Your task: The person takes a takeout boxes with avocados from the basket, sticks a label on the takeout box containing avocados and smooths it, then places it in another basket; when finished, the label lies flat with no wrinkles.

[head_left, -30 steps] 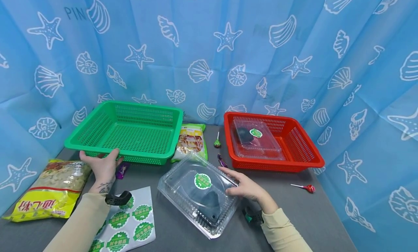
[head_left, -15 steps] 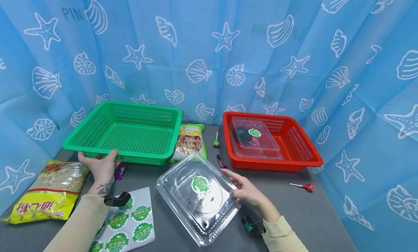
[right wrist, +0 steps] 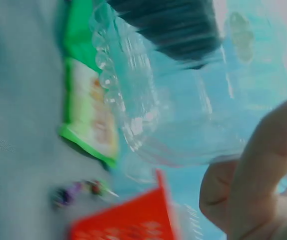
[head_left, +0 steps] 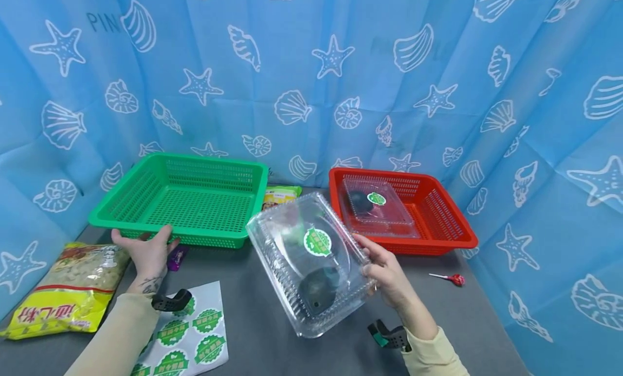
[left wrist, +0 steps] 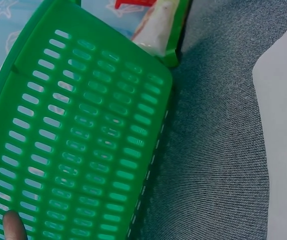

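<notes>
My right hand (head_left: 389,270) grips a clear plastic clamshell box (head_left: 292,241) by its right side, holding it tilted above the table. A round green-and-white sticker (head_left: 317,242) is on its lid. Inside lies a dark, rounded thing (head_left: 317,292) that tapers to a small tip; in the right wrist view its side looks ridged (right wrist: 178,30). On the left, my left hand (head_left: 146,257) is at the front of a green plastic basket (head_left: 194,231), fingers spread under the rim. One fingertip (left wrist: 14,227) shows against the slotted wall in the left wrist view.
A red basket (head_left: 438,246) at back right holds another stickered clear box (head_left: 382,216). A sticker sheet (head_left: 209,295), a yellow food bag (head_left: 68,289), a green-edged food packet (head_left: 282,193), a purple wrapper (head_left: 176,258) and a red lollipop (head_left: 456,279) lie on the grey table.
My right hand has lifted the clear box, tilting it and shifting it up and right; the dark thing shows through it again. My left hand stays at the green basket.
</notes>
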A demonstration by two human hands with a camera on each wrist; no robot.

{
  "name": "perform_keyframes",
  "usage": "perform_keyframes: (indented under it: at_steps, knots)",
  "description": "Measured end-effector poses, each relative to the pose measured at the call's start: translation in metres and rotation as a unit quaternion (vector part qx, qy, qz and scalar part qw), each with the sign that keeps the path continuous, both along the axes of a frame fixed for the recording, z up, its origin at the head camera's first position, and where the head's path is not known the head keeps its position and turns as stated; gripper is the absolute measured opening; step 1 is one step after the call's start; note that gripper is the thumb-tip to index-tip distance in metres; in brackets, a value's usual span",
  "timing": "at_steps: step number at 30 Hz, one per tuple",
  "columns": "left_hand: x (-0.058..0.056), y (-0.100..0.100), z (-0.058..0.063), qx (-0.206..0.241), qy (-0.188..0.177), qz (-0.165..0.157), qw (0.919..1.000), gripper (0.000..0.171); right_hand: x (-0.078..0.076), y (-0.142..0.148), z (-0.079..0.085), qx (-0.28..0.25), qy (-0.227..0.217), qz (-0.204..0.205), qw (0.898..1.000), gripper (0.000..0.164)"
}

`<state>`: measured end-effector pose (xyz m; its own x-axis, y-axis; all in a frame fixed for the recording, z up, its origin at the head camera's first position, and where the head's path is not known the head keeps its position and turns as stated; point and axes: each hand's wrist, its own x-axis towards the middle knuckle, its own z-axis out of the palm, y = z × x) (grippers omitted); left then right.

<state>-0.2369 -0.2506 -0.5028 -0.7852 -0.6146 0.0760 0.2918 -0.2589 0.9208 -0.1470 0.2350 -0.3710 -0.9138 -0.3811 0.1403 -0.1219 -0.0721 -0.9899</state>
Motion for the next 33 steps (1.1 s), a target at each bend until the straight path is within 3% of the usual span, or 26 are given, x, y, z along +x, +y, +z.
perform_keyframes:
  at_steps: [6,12,18,22,25,31,33]
  knots:
    - [0.002,0.003,0.005,0.0,-0.003,0.006,1.0,0.106,-0.011,0.033,0.026,-0.067,0.019,-0.102,0.992,0.056]
    - [0.006,0.008,0.015,0.003,-0.027,0.005,0.9996,0.106,-0.035,0.078,0.038,-0.089,0.019,-0.22,0.971,0.054]
    - [0.003,0.004,0.008,-0.001,-0.023,0.005,0.9997,0.106,-0.058,0.125,0.046,-0.093,0.014,-0.294,0.951,0.056]
    - [-0.001,0.0,0.001,-0.002,-0.017,0.004,0.9998,0.106,-0.078,0.16,0.04,-0.066,0.025,-0.341,0.937,0.052]
    - [-0.002,-0.002,-0.003,0.001,-0.017,0.005,0.9998,0.106,-0.096,0.193,0.025,-0.079,0.032,-0.366,0.927,0.049]
    - [-0.002,-0.002,-0.005,0.007,-0.004,0.002,1.0,0.105,-0.111,0.229,0.009,-0.053,-0.033,-0.435,0.898,0.043]
    - [-0.002,-0.002,-0.004,0.008,0.0,0.0,1.0,0.105,-0.117,0.244,0.0,-0.058,-0.042,-0.444,0.893,0.044]
